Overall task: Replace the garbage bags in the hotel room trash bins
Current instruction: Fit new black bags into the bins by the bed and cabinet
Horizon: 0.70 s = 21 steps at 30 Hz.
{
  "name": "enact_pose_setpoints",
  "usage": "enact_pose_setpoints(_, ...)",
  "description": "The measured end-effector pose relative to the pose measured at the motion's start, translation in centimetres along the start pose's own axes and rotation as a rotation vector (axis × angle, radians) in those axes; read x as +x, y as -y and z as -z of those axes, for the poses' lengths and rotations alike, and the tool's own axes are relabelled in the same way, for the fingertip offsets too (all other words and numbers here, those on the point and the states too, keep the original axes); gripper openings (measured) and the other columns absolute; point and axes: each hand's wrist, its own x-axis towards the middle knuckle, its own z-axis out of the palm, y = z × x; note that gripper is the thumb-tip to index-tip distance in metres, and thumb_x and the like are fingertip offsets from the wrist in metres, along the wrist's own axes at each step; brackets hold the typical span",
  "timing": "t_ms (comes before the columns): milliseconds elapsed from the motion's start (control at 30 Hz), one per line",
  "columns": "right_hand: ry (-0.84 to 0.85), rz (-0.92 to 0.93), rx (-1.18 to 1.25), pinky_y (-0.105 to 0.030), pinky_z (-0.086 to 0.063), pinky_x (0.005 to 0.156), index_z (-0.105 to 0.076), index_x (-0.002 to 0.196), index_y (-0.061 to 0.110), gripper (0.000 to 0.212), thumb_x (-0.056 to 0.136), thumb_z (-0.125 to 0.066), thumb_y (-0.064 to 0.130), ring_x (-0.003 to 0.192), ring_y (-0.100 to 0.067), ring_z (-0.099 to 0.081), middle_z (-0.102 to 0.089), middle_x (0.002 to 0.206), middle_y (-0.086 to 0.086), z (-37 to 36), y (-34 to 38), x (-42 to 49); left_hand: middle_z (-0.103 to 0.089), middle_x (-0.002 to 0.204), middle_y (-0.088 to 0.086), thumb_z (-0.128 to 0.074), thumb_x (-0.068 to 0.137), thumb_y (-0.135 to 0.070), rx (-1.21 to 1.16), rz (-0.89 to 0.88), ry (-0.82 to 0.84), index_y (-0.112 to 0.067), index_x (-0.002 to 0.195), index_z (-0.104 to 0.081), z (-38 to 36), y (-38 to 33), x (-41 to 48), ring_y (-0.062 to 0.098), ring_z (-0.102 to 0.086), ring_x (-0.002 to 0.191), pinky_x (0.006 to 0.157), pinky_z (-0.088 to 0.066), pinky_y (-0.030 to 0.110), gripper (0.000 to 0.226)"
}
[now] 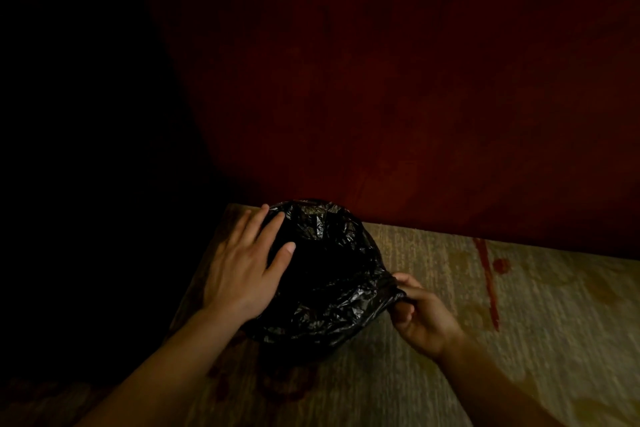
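Observation:
A round trash bin stands on the carpet against a dark red wall, fully covered by a crinkled black garbage bag (329,288) that lines its mouth and folds over its rim. My left hand (246,267) lies flat with straight fingers on the bag at the bin's left rim. At the right rim, my right hand (420,314) pinches a gathered tuft of the bag's edge between thumb and fingers. The inside of the bin is dark and its own wall is hidden by the bag.
A beige carpet (536,340) with red streaks and spots (488,284) spreads to the right and toward me. The dark red wood wall (415,97) rises just behind the bin. Everything to the left lies in deep shadow.

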Motion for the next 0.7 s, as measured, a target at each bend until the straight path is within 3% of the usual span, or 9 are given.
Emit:
enact_pose_setpoints(67,-0.077,0.030,0.096,-0.016,-0.040,0.031,-0.060,0.085,0.005,0.041,0.055,-0.084,-0.006,0.034,-0.007,-0.043,-0.056,0.061,-0.009,-1.1,-1.1,0.0,-0.009,0.164,-0.020,-0.003,0.086,-0.074,-0.131,0.023,-0.047,-0.042,0.155,-0.018,-0.2,0.3,0.1,-0.001,0.000,0.149,0.119,-0.019,0.042,0.077)
enact_pose_setpoints(167,-0.252,0.047,0.187,-0.015,-0.042,0.032,-0.057,0.090,0.008,0.013,0.085,-0.052,-0.003,0.035,-0.007,-0.046,-0.058,0.064,-0.009,-1.4,-1.9,0.0,-0.016,0.162,-0.018,-0.003,0.088,-0.076,-0.248,0.030,-0.105,-0.038,0.155,-0.021,-0.4,0.7,0.0,-0.005,-0.003,0.145,0.122,-0.018,0.043,0.079)
enact_pose_setpoints(267,-0.371,0.032,0.160,-0.018,-0.049,0.037,-0.059,0.091,0.010,0.019,0.098,-0.043,0.001,0.037,-0.008,-0.051,-0.057,0.060,-0.007,-1.0,-2.5,0.0,-0.003,0.166,-0.006,-0.008,0.085,-0.082,-0.049,-0.067,-0.033,-0.033,0.158,-0.007,-0.1,0.4,-0.9,0.009,0.006,0.151,0.125,-0.004,0.041,0.087)
enact_pose_setpoints(367,-0.414,0.056,0.005,-0.024,-0.055,0.044,-0.060,0.090,0.009,0.022,0.099,-0.042,0.000,0.047,-0.013,-0.059,-0.060,0.073,-0.011,-1.1,-2.2,-0.7,0.012,0.166,-0.001,-0.013,0.079,-0.090,0.176,-0.134,0.047,-0.033,0.157,0.006,-0.1,0.3,-1.6,0.018,0.019,0.151,0.124,0.005,0.044,0.098)
enact_pose_setpoints(467,-0.504,0.204,-0.432,-0.037,-0.057,0.066,-0.065,0.098,0.013,0.026,0.093,-0.048,-0.006,0.081,-0.023,-0.065,-0.067,0.105,-0.016,-1.9,-0.8,-1.9,0.010,0.166,-0.002,-0.008,0.084,-0.084,0.127,-0.122,0.031,-0.033,0.158,0.003,-0.1,0.7,-1.7,0.013,0.019,0.151,0.124,0.007,0.041,0.090)
enact_pose_setpoints(533,-0.575,0.624,-0.843,-0.037,-0.050,0.088,-0.067,0.106,0.023,0.032,0.084,-0.057,0.002,0.105,-0.015,-0.061,-0.064,0.123,-0.008,-3.7,1.1,-3.2,0.008,0.166,-0.008,-0.003,0.088,-0.076,0.054,-0.109,0.004,-0.037,0.157,0.001,-0.3,0.7,-1.6,0.007,0.017,0.150,0.124,0.007,0.037,0.079)
enact_pose_setpoints(600,-0.363,1.072,-1.328,-0.033,-0.044,0.099,-0.069,0.112,0.023,0.033,0.080,-0.060,0.022,0.118,-0.009,-0.056,-0.064,0.124,0.003,-7.3,2.8,-4.7,0.005,0.166,-0.012,0.000,0.089,-0.072,-0.009,-0.092,-0.020,-0.039,0.156,0.001,-0.3,0.5,-1.5,0.002,0.014,0.150,0.123,0.009,0.031,0.075)
enact_pose_setpoints(633,-0.180,1.151,-1.554,-0.033,-0.044,0.100,-0.069,0.116,0.021,0.036,0.083,-0.059,0.032,0.119,-0.010,-0.056,-0.065,0.123,0.005,-9.5,2.9,-5.0,0.004,0.166,-0.013,-0.001,0.089,-0.070,-0.041,-0.080,-0.027,-0.039,0.156,-0.001,-0.2,0.4,-1.4,0.001,0.012,0.150,0.121,0.010,0.027,0.074)
enact_pose_setpoints(700,0.142,0.928,-2.017,-0.038,-0.044,0.104,-0.059,0.135,0.022,0.056,0.091,-0.050,0.057,0.123,-0.014,-0.056,-0.063,0.132,0.003,-12.9,1.4,-4.9,0.001,0.165,-0.014,-0.002,0.089,-0.066,-0.089,-0.060,-0.033,-0.038,0.157,-0.004,0.0,0.3,-1.2,-0.001,0.009,0.149,0.118,0.013,0.020,0.073)
